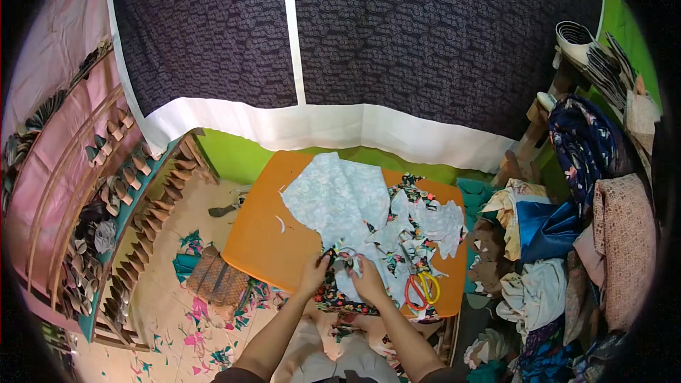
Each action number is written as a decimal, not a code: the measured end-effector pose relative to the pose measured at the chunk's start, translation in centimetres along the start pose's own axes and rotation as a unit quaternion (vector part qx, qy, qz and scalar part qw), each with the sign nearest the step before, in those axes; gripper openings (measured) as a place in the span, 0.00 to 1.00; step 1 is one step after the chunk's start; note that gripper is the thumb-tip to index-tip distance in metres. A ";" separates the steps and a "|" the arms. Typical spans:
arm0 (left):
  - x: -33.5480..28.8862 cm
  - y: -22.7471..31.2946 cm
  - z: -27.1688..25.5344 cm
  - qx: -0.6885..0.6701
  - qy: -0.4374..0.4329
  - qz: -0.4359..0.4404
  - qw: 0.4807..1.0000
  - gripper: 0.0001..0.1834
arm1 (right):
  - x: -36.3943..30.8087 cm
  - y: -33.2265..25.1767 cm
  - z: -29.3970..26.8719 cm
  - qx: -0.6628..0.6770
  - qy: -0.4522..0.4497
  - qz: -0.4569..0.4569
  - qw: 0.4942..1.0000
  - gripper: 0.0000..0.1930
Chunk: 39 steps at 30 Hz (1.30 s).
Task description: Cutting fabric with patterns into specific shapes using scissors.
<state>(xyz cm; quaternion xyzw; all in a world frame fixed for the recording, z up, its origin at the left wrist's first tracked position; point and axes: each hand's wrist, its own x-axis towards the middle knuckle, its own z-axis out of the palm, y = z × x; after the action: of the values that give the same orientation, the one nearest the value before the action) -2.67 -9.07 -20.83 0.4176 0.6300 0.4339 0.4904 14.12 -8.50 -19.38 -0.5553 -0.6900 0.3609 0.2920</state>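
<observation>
Both of my hands work at the near edge of an orange table [259, 220]. My left hand [312, 275] is closed in a pinch on dark floral fabric [332, 298], which hangs partly over the table's edge. Close beside it, my right hand [367, 280] has its fingers closed on the cloth between the hands; its exact hold is too small to make out. Just beyond lies a large pale blue-white patterned cloth [337, 195]. Scissors [433, 285] with red and yellow handles rest on the table right of my right hand, their blades among scraps.
More floral and pale scraps [447, 223] cover the table's right side. Folded and crumpled fabrics [535, 294] pile up at the right. A rack of shoe-shaped forms [152, 220] stands at the left. Pink and green offcuts [206, 312] litter the floor near a woven brown bundle [216, 280].
</observation>
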 end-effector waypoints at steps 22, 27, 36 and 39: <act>4.0 6.6 -11.9 -0.648 -0.153 -0.150 0.731 0.07 | 5.6 -12.8 5.1 0.340 -0.171 0.060 0.923 0.25; 4.4 6.7 -10.8 -0.558 -0.201 -0.127 0.795 0.24 | 5.5 -10.6 3.9 0.641 -0.050 0.198 0.740 0.17; 5.3 8.2 -6.9 -0.648 -0.327 -0.157 0.670 0.37 | 4.8 -7.1 -0.6 0.745 0.042 0.172 0.643 0.20; 5.1 9.7 -4.8 -0.662 -0.314 -0.182 0.655 0.36 | 4.7 -5.3 -2.0 0.678 0.056 0.190 0.707 0.22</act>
<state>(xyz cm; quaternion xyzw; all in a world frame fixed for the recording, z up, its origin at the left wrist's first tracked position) -7.28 -2.18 -12.16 -0.0298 0.0474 0.4809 0.8750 11.76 -4.21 -13.91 -0.3458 -0.1216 0.7479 0.5535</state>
